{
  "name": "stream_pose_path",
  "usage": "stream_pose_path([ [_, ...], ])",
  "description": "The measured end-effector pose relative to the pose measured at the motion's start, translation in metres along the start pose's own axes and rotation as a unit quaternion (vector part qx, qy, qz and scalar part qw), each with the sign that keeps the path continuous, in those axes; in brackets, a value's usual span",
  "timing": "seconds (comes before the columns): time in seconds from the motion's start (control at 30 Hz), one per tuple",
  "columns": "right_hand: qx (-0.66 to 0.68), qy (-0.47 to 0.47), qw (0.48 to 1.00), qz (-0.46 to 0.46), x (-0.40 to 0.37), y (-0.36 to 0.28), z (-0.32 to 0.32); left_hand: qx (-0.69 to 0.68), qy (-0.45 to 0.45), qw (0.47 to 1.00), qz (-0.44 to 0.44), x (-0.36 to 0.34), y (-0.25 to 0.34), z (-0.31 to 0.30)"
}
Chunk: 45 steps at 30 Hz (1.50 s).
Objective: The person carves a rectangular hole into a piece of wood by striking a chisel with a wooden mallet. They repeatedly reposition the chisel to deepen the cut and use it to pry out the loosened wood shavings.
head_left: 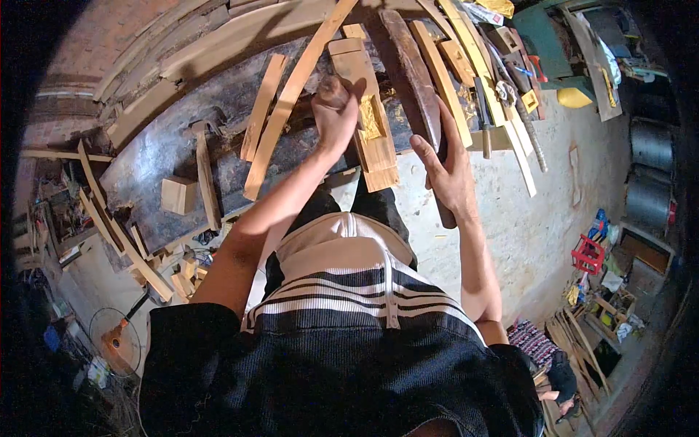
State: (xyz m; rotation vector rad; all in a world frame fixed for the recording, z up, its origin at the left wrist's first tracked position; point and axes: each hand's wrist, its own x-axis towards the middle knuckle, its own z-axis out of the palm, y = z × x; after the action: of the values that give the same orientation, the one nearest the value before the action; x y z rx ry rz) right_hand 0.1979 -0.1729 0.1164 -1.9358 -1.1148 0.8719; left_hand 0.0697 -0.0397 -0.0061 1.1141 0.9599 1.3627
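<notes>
My left hand (336, 125) is closed around a brown, round-ended piece (333, 92), perhaps a tool handle; its lower part is hidden in the fist. Right beside that hand lies a pale wooden block (384, 156) with a rectangular recess holding yellow shavings. My right hand (453, 171) has its thumb and fingers on either side of a long, dark, bar-like piece (409, 69). This piece slants away toward the far side of the bench, and a dark stub shows below the palm. I cannot make out its exact kind.
Wooden strips (295, 91) lie across the dark bench (149, 164). A hammer (206, 175) and a wooden cube (178, 195) are to the left. Slender tools (483, 120) and more strips crowd the right. Another person (561, 379) is at lower right.
</notes>
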Motion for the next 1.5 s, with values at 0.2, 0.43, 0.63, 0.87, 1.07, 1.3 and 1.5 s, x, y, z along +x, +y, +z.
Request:
stream_pose_path([
  [0.2, 0.099, 0.013, 0.983, -0.153, -0.007, -0.059, -0.006, 0.136, -0.024, 0.99, 0.027, -0.004, 0.007, 0.007],
  [0.43, -0.263, -0.095, 0.949, -0.149, 0.007, -0.05, 0.007, 0.144, -0.101, 0.978, 0.115, -0.003, -0.006, 0.001],
  [0.63, -0.107, -0.003, 0.955, -0.276, 0.002, -0.065, 0.013, -0.189, -0.063, 0.979, -0.04, -0.013, -0.01, 0.007],
  [0.87, -0.171, -0.075, 0.978, -0.091, 0.015, -0.018, 0.013, -0.078, -0.018, 0.99, -0.112, 0.008, -0.005, -0.028],
  [1.07, -0.061, -0.064, 0.996, 0.008, -0.003, 0.01, 0.006, -0.117, 0.236, 0.947, -0.186, 0.03, -0.031, -0.026],
  [1.3, -0.016, -0.016, 1.0, 0.017, -0.016, 0.01, -0.004, 0.049, 0.004, 0.998, 0.044, -0.016, 0.014, 0.008],
  [1.5, -0.023, 0.013, 0.988, -0.153, -0.03, -0.045, -0.011, 0.056, -0.135, 0.987, 0.069, -0.026, 0.011, 0.007],
])
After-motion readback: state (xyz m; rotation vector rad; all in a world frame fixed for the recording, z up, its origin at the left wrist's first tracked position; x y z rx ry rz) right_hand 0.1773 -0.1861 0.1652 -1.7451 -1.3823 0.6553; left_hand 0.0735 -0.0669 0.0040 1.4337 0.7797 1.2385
